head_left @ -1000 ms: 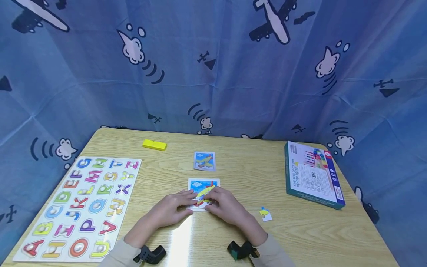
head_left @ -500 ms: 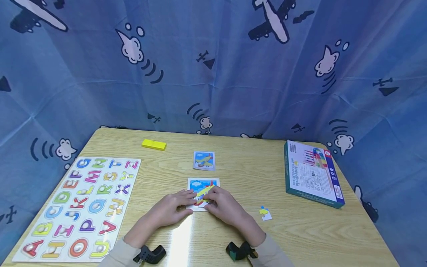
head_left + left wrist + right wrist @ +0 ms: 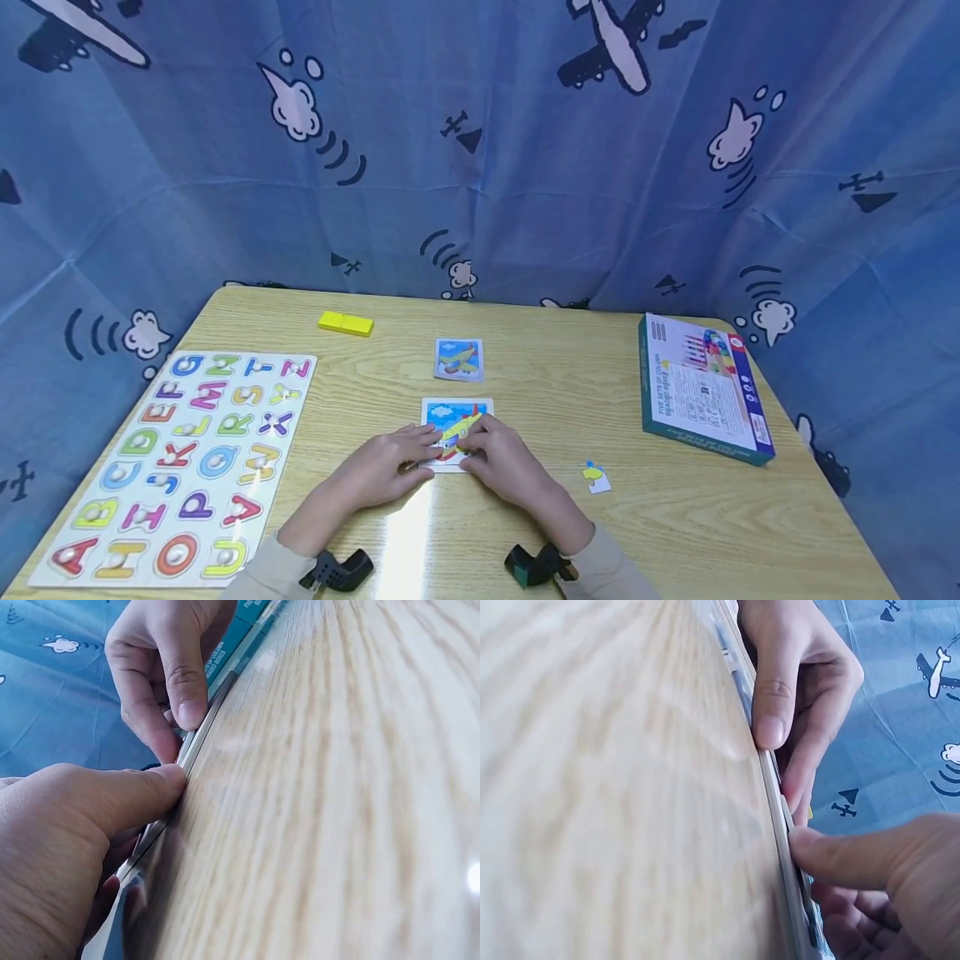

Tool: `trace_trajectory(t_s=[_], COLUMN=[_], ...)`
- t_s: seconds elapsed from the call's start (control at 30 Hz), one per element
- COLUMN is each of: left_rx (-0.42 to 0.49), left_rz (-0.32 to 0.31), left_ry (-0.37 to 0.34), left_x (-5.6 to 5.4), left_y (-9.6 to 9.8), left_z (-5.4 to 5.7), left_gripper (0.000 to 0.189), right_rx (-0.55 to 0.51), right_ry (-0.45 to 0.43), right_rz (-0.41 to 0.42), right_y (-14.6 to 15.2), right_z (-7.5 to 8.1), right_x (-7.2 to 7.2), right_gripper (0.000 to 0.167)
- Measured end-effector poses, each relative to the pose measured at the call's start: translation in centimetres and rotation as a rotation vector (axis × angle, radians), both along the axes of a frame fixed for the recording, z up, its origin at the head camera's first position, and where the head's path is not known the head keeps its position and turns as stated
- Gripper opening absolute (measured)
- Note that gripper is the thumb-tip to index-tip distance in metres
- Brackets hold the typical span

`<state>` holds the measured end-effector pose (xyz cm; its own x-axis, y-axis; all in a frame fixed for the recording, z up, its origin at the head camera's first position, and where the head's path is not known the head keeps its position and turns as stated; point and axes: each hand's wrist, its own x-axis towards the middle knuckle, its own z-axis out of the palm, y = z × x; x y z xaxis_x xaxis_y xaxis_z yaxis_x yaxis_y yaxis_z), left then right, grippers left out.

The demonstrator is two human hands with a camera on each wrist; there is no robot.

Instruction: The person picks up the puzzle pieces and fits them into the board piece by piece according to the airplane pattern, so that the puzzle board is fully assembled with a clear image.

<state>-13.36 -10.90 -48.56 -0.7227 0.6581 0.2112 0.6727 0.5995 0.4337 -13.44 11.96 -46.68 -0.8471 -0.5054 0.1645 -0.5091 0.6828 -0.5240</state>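
A small square jigsaw puzzle (image 3: 441, 413) with a yellow and red airplane on blue sky lies flat in a white frame on the table. My left hand (image 3: 384, 469) rests on its left side, fingers stretched over the picture and thumb (image 3: 169, 778) at the near edge. On the right side, my right hand (image 3: 512, 465) has bent fingers and pinches a puzzle piece (image 3: 471, 422) at the yellow wing; its thumb (image 3: 810, 841) touches the near edge. The fingers partly hide the puzzle's lower half. A loose puzzle piece (image 3: 598, 479), yellow, blue and white, lies to the right.
A matching airplane card (image 3: 459, 360) lies beyond the puzzle. A white alphabet board (image 3: 258, 492) covers the table's left side. Farther back lies a yellow block (image 3: 346, 323). A green-edged box (image 3: 705, 396) sits at the right, with a blue curtain (image 3: 480, 167) behind.
The right hand's fingers have shifted very slightly over the wing area, where the piece now lies flatter in the picture. The left hand stays in place.
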Motion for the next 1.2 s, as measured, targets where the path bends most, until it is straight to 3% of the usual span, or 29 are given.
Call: trace_trajectory(t_s=[0.2, 0.37, 0.6, 0.77, 0.97, 1.2], left_rx=[0.005, 0.013, 0.028, 0.035, 0.054, 0.019], left_rz=[-0.002, -0.012, -0.009, -0.005, -0.051, -0.098], left_ry=[0.014, 0.016, 0.026, 0.078, 0.147, 0.169], left_x=[0.0, -0.1, -0.1, 0.0, 0.0, -0.2], left_y=[0.0, 0.0, -0.1, 0.0, 0.8, 2.2], left_z=[-0.1, -0.3, -0.4, -0.5, -0.6, -0.5], left_gripper=[0.034, 0.034, 0.034, 0.035, 0.033, 0.033], right_rx=[-0.032, -0.053, -0.063, -0.057, -0.068, -0.066], right_ry=[-0.084, -0.101, -0.092, -0.076, -0.065, -0.067], right_rz=[-0.087, -0.124, -0.121, -0.115, -0.102, -0.092], right_y=[-0.4, -0.2, 0.0, -0.1, -0.1, 0.2], right_z=[0.0, 0.2, 0.3, 0.3, 0.2, 0.1], right_x=[0.0, 0.1, 0.0, 0.0, 0.0, 0.0], right_gripper=[0.025, 0.019, 0.007, 0.006, 0.007, 0.008])
